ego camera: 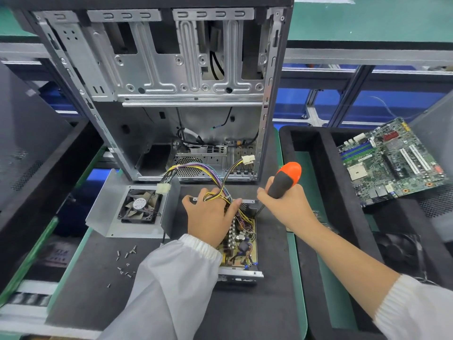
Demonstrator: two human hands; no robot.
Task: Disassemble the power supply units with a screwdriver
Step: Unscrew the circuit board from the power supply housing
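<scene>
An opened power supply unit lies on the black mat with its circuit board bare. My left hand lies over its far end, fingers spread on the bundle of coloured wires and the metal rim. My right hand grips the black and orange screwdriver upright, its shaft pointing down into the unit's far right corner. The removed grey cover with its fan lies flat to the left.
An empty computer case stands open behind the unit. Several loose screws lie on the mat at the left. A motherboard leans in the black tray on the right. Dark panels stand at the far left.
</scene>
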